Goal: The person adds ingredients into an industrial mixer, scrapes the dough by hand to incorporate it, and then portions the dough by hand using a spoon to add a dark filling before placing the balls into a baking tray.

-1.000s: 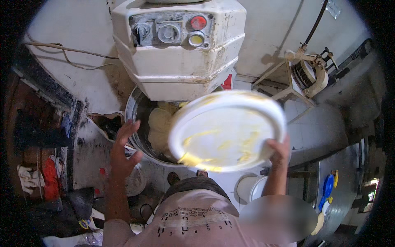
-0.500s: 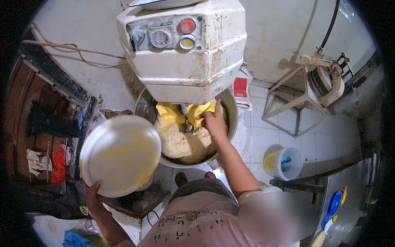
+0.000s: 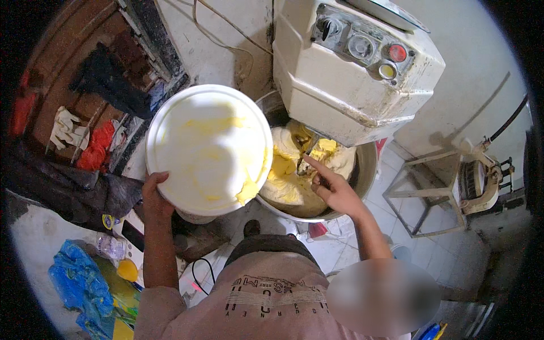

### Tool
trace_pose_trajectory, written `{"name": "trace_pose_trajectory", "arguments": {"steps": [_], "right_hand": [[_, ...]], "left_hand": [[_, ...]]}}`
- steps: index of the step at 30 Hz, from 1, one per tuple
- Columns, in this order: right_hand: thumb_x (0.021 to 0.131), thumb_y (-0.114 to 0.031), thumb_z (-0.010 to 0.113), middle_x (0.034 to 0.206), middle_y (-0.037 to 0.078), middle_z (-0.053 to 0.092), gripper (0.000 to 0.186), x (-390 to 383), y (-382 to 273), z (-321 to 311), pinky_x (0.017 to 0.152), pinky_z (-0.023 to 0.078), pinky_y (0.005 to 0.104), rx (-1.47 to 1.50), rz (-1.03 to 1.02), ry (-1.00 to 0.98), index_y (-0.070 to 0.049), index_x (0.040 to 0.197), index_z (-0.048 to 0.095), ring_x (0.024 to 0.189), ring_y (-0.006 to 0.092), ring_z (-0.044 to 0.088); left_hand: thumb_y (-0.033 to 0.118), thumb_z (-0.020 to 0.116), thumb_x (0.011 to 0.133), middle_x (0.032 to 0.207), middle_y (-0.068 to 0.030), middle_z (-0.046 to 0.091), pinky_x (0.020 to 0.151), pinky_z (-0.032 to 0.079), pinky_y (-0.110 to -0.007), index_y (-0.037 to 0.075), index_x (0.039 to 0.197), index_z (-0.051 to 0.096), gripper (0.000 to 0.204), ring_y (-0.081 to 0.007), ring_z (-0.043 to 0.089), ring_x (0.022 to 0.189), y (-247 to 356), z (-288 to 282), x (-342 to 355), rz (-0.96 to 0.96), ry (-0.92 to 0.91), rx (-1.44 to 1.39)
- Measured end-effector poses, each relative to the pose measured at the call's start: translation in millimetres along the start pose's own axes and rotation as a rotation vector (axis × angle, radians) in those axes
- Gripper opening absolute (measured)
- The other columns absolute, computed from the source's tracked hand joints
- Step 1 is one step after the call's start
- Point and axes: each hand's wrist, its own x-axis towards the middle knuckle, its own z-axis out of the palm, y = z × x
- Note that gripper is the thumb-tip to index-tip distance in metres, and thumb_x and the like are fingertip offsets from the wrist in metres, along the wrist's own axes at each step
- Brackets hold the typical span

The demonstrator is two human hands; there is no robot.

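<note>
My left hand grips the lower left rim of a round white lid, held tilted beside the mixing bowl. Yellow smears streak the lid, and a soft lump of margarine-like fat clings near its lower right edge. Over the metal bowl is my right hand, index finger stretched out and the other fingers partly curled, with nothing visible in it. Pale dough fills the bowl, with yellow fat on top around the mixer's dark metal tool. The lid hides part of the bowl's left side.
The white dough mixer overhangs the bowl, with knobs and a red button on its front. A metal-framed stand with a machine is at the right. Blue plastic bags lie lower left; clothes hang at the upper left.
The view has swung left, so the mixer sits farther right. My right hand has turned from fingers raised to index pointing inward. The yellow fat in the bowl is more broken up and mixed into the dough.
</note>
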Motion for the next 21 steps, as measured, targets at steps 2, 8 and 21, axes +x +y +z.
{"name": "trace_pose_trajectory", "arguments": {"steps": [2,8,21], "right_hand": [[0.077,-0.004,0.049,0.084,0.014,0.054,0.067,8.4,-11.7,0.9,0.072,0.047,0.0366,-0.141,-0.152,-0.056,-0.023,0.138,0.032,0.074,0.0277,0.056],[0.071,-0.007,0.049,0.084,0.021,0.057,0.080,36.1,-34.0,-7.0,0.065,0.048,0.0479,-0.657,-0.242,-0.042,-0.033,0.140,0.019,0.072,0.0365,0.059],[0.074,-0.010,0.054,0.061,0.022,0.057,0.082,56.7,-32.9,100.3,0.059,0.048,0.0457,-0.217,-0.182,0.147,-0.025,0.143,0.013,0.058,0.0392,0.058]], "left_hand": [[0.008,0.055,0.066,0.110,-0.0193,0.053,0.093,0.043,-0.042,-0.004,0.126,0.037,0.063,-0.0321,0.053,0.105,7.8,12.7,-2.1,-0.014,-0.065,0.090],[0.003,0.057,0.062,0.112,-0.0196,0.052,0.085,0.049,-0.043,-0.004,0.126,0.036,0.067,-0.0313,0.056,0.101,27.5,47.3,-13.1,-0.006,-0.182,0.204],[-0.002,0.054,0.068,0.111,-0.0134,0.051,0.084,0.048,-0.035,0.003,0.128,0.035,0.063,-0.0236,0.056,0.098,33.9,93.2,-69.9,0.271,-0.108,0.281]]}}
